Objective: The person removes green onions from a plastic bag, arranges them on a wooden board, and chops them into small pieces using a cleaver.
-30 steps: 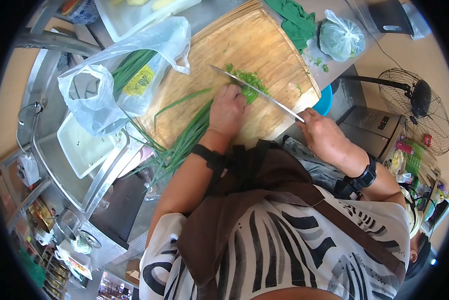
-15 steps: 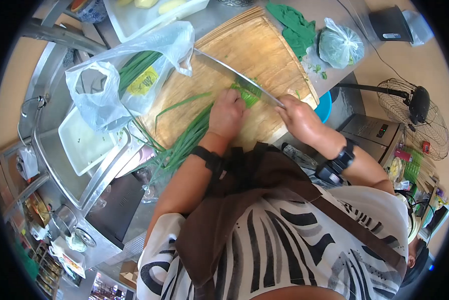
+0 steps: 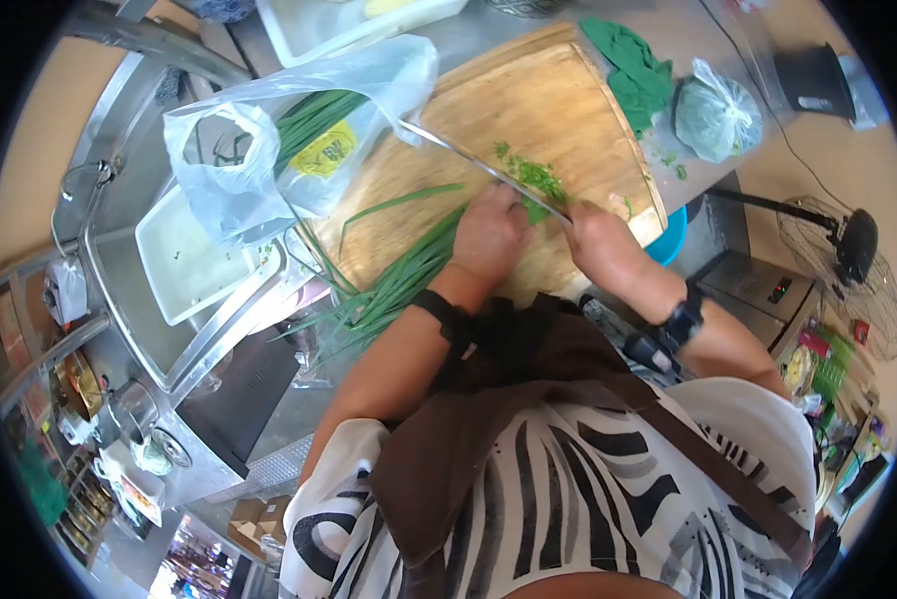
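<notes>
My left hand [image 3: 492,230] presses a bunch of long green onions [image 3: 409,270] down on the wooden cutting board [image 3: 538,90], its fingers curled over the stalks. In my right hand [image 3: 602,242] is the handle of a large knife [image 3: 458,153]. The blade slants across the board, right beside the curled left fingers. Chopped green pieces [image 3: 536,178] lie loose along the far side of the blade. The uncut leaves trail off the board's near-left edge. One single leaf [image 3: 399,202] rests apart on the wood. The blade's lower edge is partly hidden.
A plastic bag [image 3: 219,205] holding more green onions overlaps the board's left side. Beyond it are a sink [image 3: 119,290] with a white tray [image 3: 184,280]. A green cloth [image 3: 628,70] and a tied bag of greens [image 3: 718,115] sit right of the board; a fan [image 3: 853,245] stands farther right.
The view has shifted, so the board appears farther right. Chopped pieces now lie more scattered beyond the blade. The knife has moved closer to my left hand, which still holds the bunch.
</notes>
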A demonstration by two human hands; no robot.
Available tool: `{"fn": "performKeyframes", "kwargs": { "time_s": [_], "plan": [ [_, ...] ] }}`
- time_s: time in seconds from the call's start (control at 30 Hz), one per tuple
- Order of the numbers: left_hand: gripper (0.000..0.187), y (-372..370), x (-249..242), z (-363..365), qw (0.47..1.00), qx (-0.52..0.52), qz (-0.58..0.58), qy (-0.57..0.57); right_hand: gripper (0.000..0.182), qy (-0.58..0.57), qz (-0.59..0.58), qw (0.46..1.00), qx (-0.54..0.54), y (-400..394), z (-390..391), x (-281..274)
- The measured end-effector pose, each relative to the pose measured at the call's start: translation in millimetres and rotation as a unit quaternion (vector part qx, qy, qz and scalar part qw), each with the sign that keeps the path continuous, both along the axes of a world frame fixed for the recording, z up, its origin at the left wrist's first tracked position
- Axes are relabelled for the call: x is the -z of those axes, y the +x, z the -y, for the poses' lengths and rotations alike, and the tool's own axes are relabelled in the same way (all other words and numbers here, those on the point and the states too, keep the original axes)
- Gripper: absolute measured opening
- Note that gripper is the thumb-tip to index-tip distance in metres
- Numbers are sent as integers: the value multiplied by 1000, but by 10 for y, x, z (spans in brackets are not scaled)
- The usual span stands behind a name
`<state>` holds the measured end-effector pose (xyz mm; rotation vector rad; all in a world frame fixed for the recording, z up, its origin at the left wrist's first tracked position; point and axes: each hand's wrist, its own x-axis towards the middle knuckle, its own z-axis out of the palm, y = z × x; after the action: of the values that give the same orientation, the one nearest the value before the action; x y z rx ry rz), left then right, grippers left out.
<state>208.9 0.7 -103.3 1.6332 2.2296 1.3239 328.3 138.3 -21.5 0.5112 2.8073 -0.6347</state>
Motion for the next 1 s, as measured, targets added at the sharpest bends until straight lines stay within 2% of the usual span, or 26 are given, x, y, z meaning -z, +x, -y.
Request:
{"fn": "performKeyframes", "kwargs": {
  "time_s": [0.03, 0.1, 0.13, 0.17, 0.2, 0.23, 0.27, 0.3, 0.33, 0.37, 0.43, 0.53, 0.63, 0.67, 0.7, 0.77, 0.83, 0.87, 0.93, 0.97, 1.0],
  "plan": [
    [18, 85, 14, 0, 1000, 7, 4, 1, 19, -11, 31, 999, 17, -74, -19, -54],
    [14, 35, 100, 25, 1000, -2, -28, -13, 19, -15, -6, 999, 39, -1, -34, -127],
    [11, 99, 187, 10, 998, -24, -29, -43, 20, -31, -47, 997, 45, -59, -41, -128],
    [9, 198, 256, -49, 994, -68, -37, -82, 25, -36, -12, 999, 36, -53, -125, -80],
    [10, 257, 269, -85, 988, -110, 108, -23, 28, -56, -34, 997, 32, -127, -106, -188],
    [10, 196, 361, -128, 994, -79, 72, -31, 34, -75, -49, 993, 72, -137, -145, -118],
    [11, 236, 430, -261, 983, -140, 114, 36, 38, -34, -47, 998, 24, -100, -275, -83],
    [13, 84, 238, -157, 997, -65, -44, 20, 39, -9, -51, 999, -16, -82, -407, -29],
    [17, 51, 171, -158, 995, -52, -78, -37, 35, -51, -90, 994, 43, -40, -458, 109],
    [25, 19, 70, -133, 991, -37, -75, -100, 29, -54, -105, 992, 37, -18, -473, 165],
    [31, -30, -10, -106, 991, -50, -77, -97, 23, -43, -125, 991, 35, -4, -592, 111],
    [44, -54, -112, -38, 990, -45, -86, -107, 22, -11, -127, 991, -42, 59, -659, -89],
    [55, -82, -210, 7, 987, -29, -70, -141, 27, -42, -111, 992, 48, 193, -881, -170],
    [60, -95, -250, 21, 986, -13, -48, -161, 27, -37, -106, 992, 47, 195, -916, -177],
    [60, -127, -293, 55, 987, -10, -42, -154, 30, -60, -123, 984, 112, 215, -949, -199],
    [80, -103, -359, 87, 989, -59, -44, -126, 39, -120, -189, 951, 212, 290, -849, -318],
    [105, -48, -257, 94, 987, -146, -36, -60, 36, -113, -171, 952, 228, 291, -765, -457],
    [105, -39, -290, 120, 988, -141, -26, -54, 34, -120, -161, 950, 239, 295, -724, -508],
    [120, -97, -442, 187, 957, -127, -4, -259, 30, -114, -175, 946, 248, 333, -665, -488],
    [124, -134, -496, 198, 934, -73, -14, -350, 28, -139, -170, 942, 254, 366, -679, -455],
    [124, -100, -534, 215, 935, -67, -14, -347, 27, -166, -165, 937, 261, 385, -675, -445]
  ]
}}
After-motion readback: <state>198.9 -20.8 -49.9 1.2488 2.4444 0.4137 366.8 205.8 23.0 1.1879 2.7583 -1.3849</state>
